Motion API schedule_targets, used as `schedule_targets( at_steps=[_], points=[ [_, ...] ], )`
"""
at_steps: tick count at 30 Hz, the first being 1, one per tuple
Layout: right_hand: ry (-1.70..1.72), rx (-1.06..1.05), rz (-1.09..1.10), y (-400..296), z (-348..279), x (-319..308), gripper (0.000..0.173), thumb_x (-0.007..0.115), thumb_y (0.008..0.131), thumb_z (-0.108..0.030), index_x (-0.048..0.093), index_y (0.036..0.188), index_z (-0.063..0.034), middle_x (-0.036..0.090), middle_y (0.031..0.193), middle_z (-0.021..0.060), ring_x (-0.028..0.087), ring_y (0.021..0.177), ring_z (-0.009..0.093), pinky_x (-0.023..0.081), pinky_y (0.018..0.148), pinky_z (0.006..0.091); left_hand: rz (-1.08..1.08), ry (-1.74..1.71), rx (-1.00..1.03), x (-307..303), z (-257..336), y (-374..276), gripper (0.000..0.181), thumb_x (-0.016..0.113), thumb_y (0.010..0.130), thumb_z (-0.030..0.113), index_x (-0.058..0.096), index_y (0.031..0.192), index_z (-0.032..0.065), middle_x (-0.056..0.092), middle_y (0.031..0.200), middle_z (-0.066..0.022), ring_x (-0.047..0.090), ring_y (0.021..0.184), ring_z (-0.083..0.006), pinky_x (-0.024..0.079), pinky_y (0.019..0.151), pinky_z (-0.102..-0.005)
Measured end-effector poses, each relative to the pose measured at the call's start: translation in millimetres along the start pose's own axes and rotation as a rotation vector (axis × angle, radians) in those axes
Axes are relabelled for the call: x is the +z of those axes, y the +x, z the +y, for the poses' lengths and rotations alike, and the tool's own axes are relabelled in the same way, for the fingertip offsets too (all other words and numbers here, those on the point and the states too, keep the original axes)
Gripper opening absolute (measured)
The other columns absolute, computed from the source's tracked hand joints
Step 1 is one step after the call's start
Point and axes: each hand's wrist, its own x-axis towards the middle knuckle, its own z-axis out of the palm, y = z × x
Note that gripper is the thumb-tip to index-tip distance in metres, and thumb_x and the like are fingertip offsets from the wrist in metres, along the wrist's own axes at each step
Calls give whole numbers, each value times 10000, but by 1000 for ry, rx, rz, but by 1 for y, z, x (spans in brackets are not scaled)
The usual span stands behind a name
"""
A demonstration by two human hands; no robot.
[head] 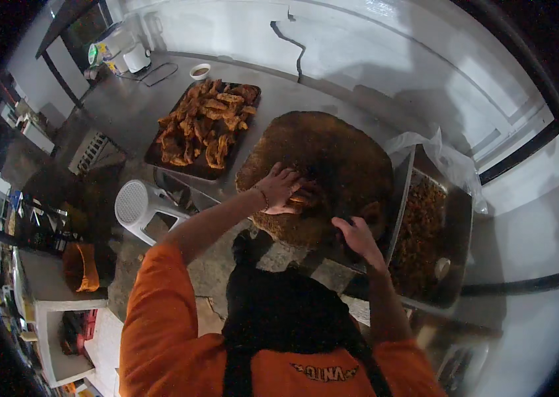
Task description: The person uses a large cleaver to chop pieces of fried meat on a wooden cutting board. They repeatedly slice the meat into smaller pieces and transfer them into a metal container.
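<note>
A thick round wooden chopping block (329,144) lies before me on the metal table. On its near left part my left hand (284,188) presses down over a piece of fried food (299,198), mostly hidden under the fingers. At the block's near right edge my right hand (356,233) is closed around a dark handle, most likely a knife's; its blade is too dark to make out. Fried, browned pieces, probably meat (205,119), are heaped on a dark tray (180,169) to the left.
A deep metal pan (468,223) of chopped brown food stands at the right, with a clear plastic bag (453,154) behind. Beyond the tray are a small white bowl (200,71) and a corded appliance (135,57). A white plastic stool (133,203) stands left, below the table.
</note>
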Motion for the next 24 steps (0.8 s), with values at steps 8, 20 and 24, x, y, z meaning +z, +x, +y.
schedule_targets(
  at_steps=[8,20,24],
  points=[
    [299,222,-292,-25,-114,-12,255,617,901,-280,569,836,-39,558,633,46,524,468,148,427,411,318,129,-121,-664,35,52,-3,921,578,804,623,278,1484,79,368,1429,-185,279,1376,-370,122,1127,-610],
    [221,272,-260,-25,-127,-2,287,615,904,-294,550,810,-31,543,602,51,528,460,155,440,400,333,150,-272,-432,40,35,-18,878,429,886,649,215,1507,66,288,1516,-191,168,1438,-387,91,1136,-619],
    [175,202,-318,-17,-119,-10,311,611,916,-318,558,838,-21,544,604,65,553,475,169,447,399,342,276,-312,-485,27,45,-17,802,399,917,597,253,1493,58,295,1509,-201,188,1428,-397,93,1130,-625]
  ],
)
